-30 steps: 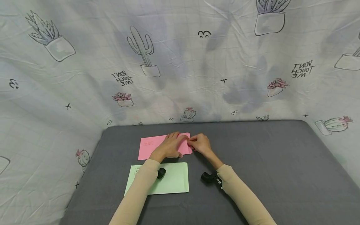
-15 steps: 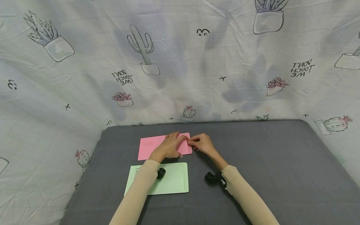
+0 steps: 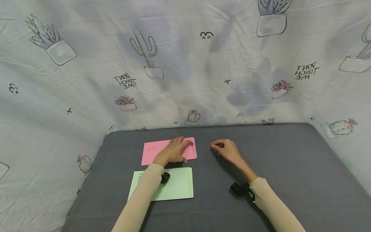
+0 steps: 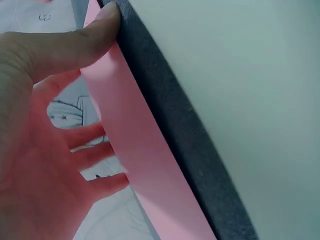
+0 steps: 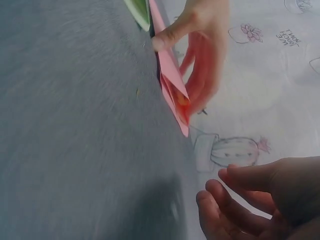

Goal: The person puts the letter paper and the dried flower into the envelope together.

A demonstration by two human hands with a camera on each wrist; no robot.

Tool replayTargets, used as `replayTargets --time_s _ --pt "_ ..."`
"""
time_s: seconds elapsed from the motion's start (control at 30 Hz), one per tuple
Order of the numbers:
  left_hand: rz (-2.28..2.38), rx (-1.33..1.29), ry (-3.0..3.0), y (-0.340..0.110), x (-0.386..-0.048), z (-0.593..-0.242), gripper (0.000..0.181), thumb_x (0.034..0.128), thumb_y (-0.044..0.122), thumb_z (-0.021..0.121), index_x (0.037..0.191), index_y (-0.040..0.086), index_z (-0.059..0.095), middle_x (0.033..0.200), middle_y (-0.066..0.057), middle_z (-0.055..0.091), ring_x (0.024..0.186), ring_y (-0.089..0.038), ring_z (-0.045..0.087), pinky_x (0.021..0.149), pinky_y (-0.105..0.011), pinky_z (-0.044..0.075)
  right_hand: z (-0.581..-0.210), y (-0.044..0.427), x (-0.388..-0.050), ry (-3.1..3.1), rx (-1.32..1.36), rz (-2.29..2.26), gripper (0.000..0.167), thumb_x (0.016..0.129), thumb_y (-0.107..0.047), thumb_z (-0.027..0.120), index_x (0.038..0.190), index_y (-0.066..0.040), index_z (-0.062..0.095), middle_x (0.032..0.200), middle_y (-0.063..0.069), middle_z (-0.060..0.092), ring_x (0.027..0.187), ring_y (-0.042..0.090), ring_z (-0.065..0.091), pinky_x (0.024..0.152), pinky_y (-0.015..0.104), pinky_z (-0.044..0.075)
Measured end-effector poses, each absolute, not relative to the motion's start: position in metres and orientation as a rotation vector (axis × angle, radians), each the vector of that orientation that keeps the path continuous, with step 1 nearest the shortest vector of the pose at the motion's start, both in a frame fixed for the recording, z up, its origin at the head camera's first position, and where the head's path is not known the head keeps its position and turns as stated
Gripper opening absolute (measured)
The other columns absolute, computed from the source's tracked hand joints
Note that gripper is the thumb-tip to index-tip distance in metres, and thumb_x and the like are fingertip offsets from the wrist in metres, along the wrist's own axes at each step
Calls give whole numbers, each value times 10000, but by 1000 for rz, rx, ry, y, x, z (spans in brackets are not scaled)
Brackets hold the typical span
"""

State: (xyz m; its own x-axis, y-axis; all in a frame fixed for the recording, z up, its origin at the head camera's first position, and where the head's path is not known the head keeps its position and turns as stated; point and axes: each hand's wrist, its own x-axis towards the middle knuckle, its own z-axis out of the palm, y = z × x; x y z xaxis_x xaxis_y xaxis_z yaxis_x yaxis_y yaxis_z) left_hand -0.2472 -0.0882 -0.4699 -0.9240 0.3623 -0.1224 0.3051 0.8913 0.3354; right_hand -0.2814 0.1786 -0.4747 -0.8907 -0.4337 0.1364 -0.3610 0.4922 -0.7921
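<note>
A pink envelope [image 3: 153, 151] lies at the back of the table. My left hand [image 3: 174, 151] rests across its right half, thumb toward the near edge, fingers spread over the far side. From the left wrist, the thumb and straight fingers of that hand [image 4: 45, 150] touch the envelope [image 4: 140, 145]. The right wrist view shows the envelope's right end [image 5: 172, 85] gaping, with something orange-red inside that I cannot identify. Right of the envelope, apart from it, my right hand [image 3: 227, 149] hovers with loosely bent fingers; nothing shows between its fingertips [image 5: 212, 187].
A light green envelope [image 3: 176, 185] lies nearer on the grey tabletop [image 3: 278, 180], partly under the left forearm. A cactus-print cloth [image 3: 179, 80] hangs behind the table and along its sides. Black wrist cameras [image 3: 238, 189] sit on both forearms.
My right hand has come away from the pink envelope's right end and moved to the right. The left hand stays on the envelope.
</note>
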Motion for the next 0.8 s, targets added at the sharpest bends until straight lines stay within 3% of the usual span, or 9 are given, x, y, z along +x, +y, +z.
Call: replayTargets --time_s 0.23,0.5,0.8 --pt "515 521 2838 -93 -252 -469 709 745 269 866 1375 290 541 1480 -158 400 1398 -324 338 1166 -559 174 -479 207 -275 2784 -743 -1311 167 935 -126 664 1038 -18 739 975 109 731 844 256 687 749 434 550" --pt "523 522 2792 -96 -253 -472 720 756 256 855 1398 294 530 1520 -180 353 1421 -325 314 1169 -573 137 -485 222 -272 2821 -753 -1293 159 931 -107 664 1036 -12 737 981 115 729 860 276 684 756 449 547" --pt "663 482 2854 -107 -239 -483 668 977 442 553 1545 188 310 1570 -236 238 1456 -439 162 1149 -631 92 -487 236 -263 2887 -768 -1229 226 921 -134 683 1105 -4 709 1075 148 701 977 333 663 834 501 527"
